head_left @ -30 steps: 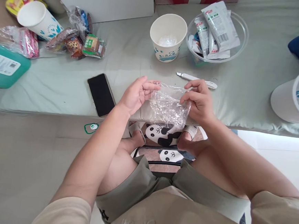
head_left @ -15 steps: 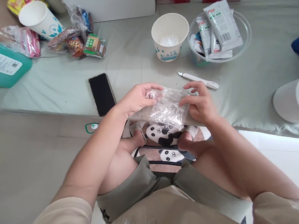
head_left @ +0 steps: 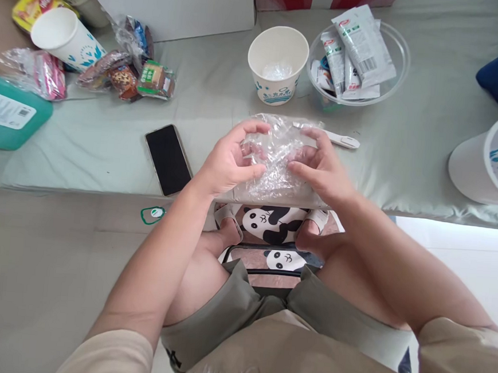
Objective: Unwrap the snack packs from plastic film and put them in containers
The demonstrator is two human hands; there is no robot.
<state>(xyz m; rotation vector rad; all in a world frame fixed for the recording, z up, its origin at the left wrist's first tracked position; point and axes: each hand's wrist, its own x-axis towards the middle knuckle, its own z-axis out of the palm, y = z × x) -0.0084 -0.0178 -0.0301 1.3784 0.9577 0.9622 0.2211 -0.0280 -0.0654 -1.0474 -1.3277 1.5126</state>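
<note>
A crumpled sheet of clear plastic film [head_left: 274,162] lies near the front edge of the cloth-covered surface. My left hand [head_left: 238,157] grips its left side, with fingers curved and the thumb spread below. On the opposite side my right hand [head_left: 320,163] has the film between its bent fingers and thumb. Some fingertips are hidden in the shiny folds. The film's far edge reaches over the blade end of a white utility knife [head_left: 343,140], just beyond my right hand. Behind the film stands a paper cup [head_left: 276,94] with a bit of clear plastic inside.
A clear plastic bowl [head_left: 403,63] of white packets [head_left: 366,43] stands right of the cup. A phone [head_left: 168,160] lies to the left. Farther left are wrapped snacks [head_left: 156,80], a tipped paper cup [head_left: 66,40] and a green jug [head_left: 42,124]. A white bin [head_left: 470,166] stands right.
Both hands have moved the film forward, away from the front edge it overhung. It now spreads flatter and reaches the knife's blade end.
</note>
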